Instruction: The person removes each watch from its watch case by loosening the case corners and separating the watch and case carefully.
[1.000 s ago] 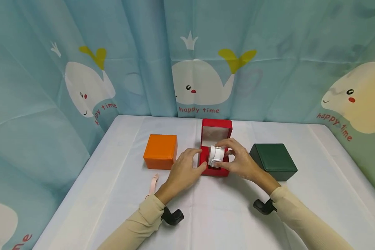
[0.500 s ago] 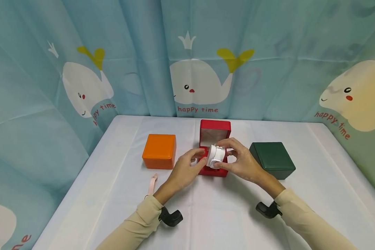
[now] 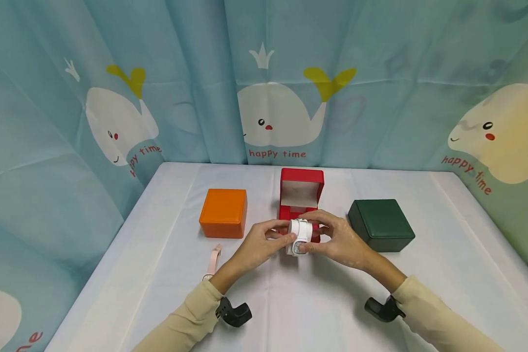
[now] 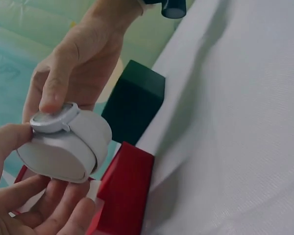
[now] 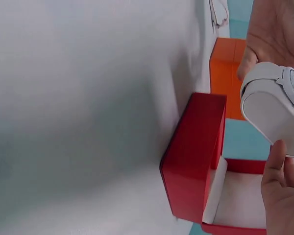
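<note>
A white wristwatch [image 4: 57, 119] is wrapped round a white cushion [image 4: 56, 155], raised in front of the open red watch box [image 3: 302, 182]. My right hand [image 3: 342, 244] grips it from the right, its thumb on the watch face and its fingers at the far side. From the left, my left hand [image 3: 260, 246] holds the same watch, thumb at the case edge and fingers under the cushion in the left wrist view. Behind the watch, the box's red base [image 5: 193, 159] is partly covered by both hands in the head view; its lid stands upright with a pale lining.
An orange box [image 3: 223, 211] stands shut on the left, and a dark green box [image 3: 382, 221] stands shut on the right. A pink watch strap [image 3: 213, 259] lies on the white tablecloth [image 3: 167, 274] beside my left forearm. A blue whale-print curtain [image 3: 193, 98] hangs behind the table.
My right hand has lifted the watch on its cushion out of the red box and brought it towards me. My left hand has moved from the box's side to hold the watch too.
</note>
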A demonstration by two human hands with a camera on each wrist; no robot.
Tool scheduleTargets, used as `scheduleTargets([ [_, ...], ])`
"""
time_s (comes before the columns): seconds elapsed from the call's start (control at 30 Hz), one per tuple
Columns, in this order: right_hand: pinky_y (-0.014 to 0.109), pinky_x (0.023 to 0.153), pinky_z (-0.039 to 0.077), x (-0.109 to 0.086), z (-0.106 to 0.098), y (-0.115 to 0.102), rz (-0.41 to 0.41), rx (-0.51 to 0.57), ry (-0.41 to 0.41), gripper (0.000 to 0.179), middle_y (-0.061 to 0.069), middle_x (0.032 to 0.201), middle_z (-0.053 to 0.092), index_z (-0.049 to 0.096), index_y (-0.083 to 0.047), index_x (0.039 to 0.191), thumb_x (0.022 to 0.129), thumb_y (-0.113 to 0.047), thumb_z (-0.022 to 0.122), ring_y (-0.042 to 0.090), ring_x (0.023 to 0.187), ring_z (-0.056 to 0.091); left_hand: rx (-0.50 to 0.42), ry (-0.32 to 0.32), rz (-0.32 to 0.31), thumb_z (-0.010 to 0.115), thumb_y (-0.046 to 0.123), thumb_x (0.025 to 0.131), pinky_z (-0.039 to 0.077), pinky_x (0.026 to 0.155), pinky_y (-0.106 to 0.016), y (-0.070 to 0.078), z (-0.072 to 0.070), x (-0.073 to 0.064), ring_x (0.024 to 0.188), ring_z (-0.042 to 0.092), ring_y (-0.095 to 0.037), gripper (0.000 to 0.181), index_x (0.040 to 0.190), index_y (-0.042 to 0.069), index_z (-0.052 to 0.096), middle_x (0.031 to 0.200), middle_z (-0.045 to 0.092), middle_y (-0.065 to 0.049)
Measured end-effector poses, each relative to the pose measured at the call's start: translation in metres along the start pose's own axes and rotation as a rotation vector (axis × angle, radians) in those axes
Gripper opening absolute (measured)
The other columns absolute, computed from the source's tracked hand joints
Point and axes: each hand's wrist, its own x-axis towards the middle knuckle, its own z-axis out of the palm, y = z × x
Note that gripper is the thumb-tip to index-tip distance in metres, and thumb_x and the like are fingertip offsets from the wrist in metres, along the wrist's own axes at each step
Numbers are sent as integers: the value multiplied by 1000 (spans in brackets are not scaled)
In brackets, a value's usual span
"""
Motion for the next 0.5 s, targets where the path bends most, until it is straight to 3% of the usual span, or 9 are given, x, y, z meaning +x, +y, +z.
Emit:
scheduleTargets([
  [0.23,51,92,53,-12,10,-8,41,8,-13,70,7,134,59,56,-9,140,80,-16,90,34,103,62,-20,-2,-3,70,22,98,57,78,-45,-1,-1,-9,90,70,-33,40,127,-5,66,107,73,-12],
  [0.4,54,97,50,-21,18,-13,-4,-86,-41,93,1,146,49,46,-18,149,71,-31,96,26,114,59,-71,1,-43,70,22,98,59,78,-44,-3,0,-12,83,72,-25,37,120,-8,68,102,73,-12],
  [0.5,49,99,50,-24,24,-13,-14,-126,-52,99,0,146,48,43,-19,150,69,-39,96,23,118,59,-113,-5,-62,69,21,99,60,76,-40,-3,1,-13,78,71,-25,36,118,-9,68,99,73,-12],
])
